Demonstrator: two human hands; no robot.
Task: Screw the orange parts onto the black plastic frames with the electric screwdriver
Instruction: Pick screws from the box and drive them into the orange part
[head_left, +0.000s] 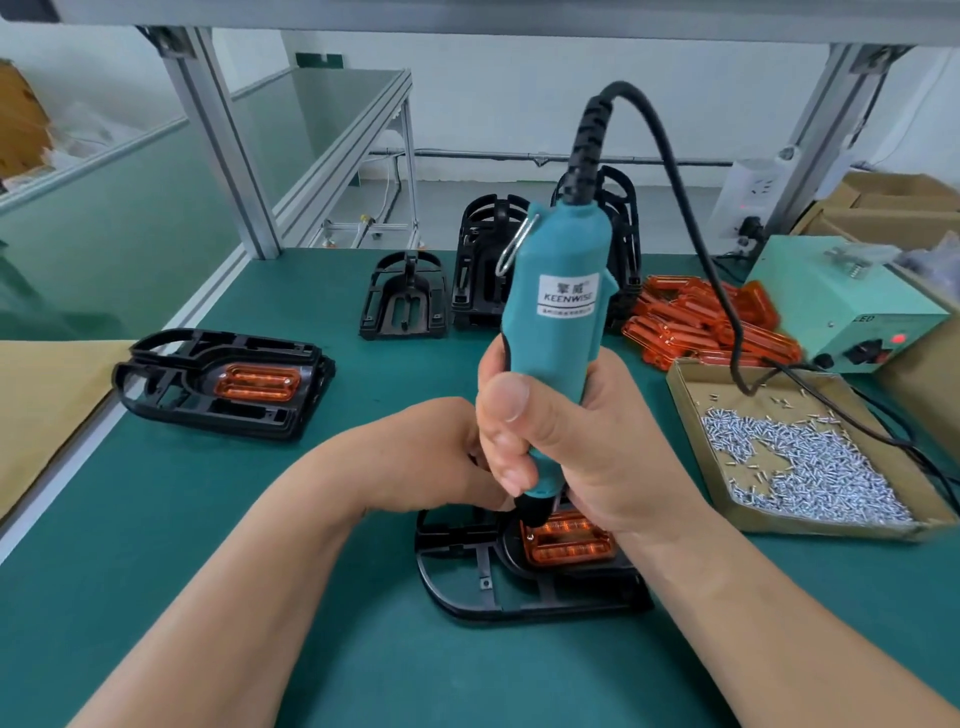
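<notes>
Grips the teal electric screwdriver (558, 312) upright in the right hand (550, 441), fingers and thumb wrapped firmly round its lower body. Points the black nose down at the near-left corner of an orange part (566, 545). Has that orange part seated in a black plastic frame (467, 587), which lies flat on the green bench mat (208, 519) directly in front, just under both hands.

Holds the left hand (431, 457) against the screwdriver's nose, fingers curled downward. Cannot tell whether pinching a screw, steadying the bit or grasping nothing: fingertips hidden behind the right hand.

Shows on the mat to the left a stack of frames (171, 384), the top one carrying a fitted orange piece (257, 382). Shows further back a single empty frame (405, 296) lying flat, with an upright bundle of frames (480, 260) just beside it, partly behind the screwdriver. Shows to the right of these a loose heap of orange parts (696, 327).

Places a shallow cardboard tray (685, 395) near the right hand, its floor strewn with small silver screws (810, 467). Trails a black cable (675, 171) from the screwdriver's top in an arc, down over the tray's far edge. Sets a pale green power box (831, 306) behind the tray, red lamp (897, 339) lit on its front.
</notes>
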